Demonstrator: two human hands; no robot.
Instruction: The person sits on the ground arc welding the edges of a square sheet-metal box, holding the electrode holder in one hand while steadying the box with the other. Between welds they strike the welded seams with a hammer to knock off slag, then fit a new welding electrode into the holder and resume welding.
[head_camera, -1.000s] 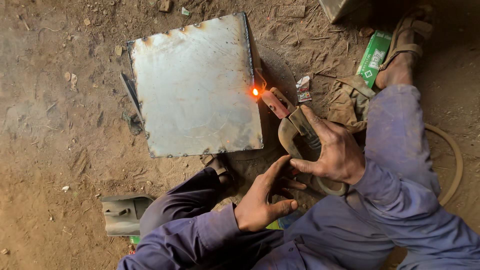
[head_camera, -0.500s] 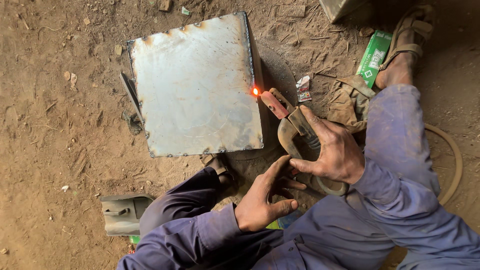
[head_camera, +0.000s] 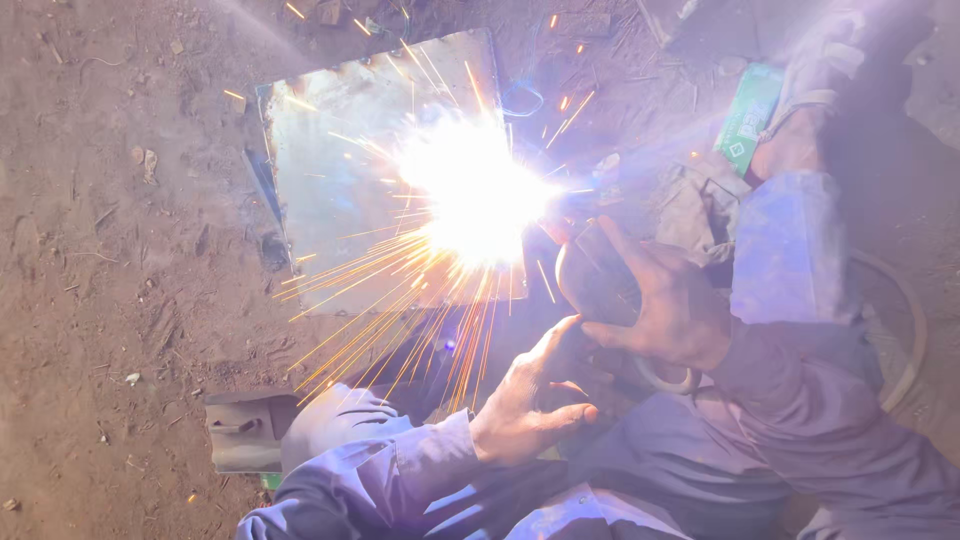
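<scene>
Sheet metal (head_camera: 330, 150), one square plate, grey with rust at the edges, is lying flat on the dirt ground (head_camera: 110, 250) in front of the seated person. A white glare is burning at the plate's right edge, near its lower corner, and orange sparks are flying down and to the left across the plate and onto the ground.

Welding holder (head_camera: 592, 268), dark and curved: the right hand (head_camera: 668, 305) is clamping it, fingers wrapped tight around the handle, with its front end pointing into the glare at the plate's edge. The tip itself is lost in the light.

Left hand (head_camera: 530, 395) is hovering just below the holder, holding nothing; thumb and fingers are spread apart and curled, close to the holder's lower side, and whether they are touching it cannot be told.

Green box (head_camera: 748, 120) is lying on the ground to the right of the plate, beside the person's foot. A grey metal block (head_camera: 240, 432) is sitting on the ground below the plate, by the left sleeve.
</scene>
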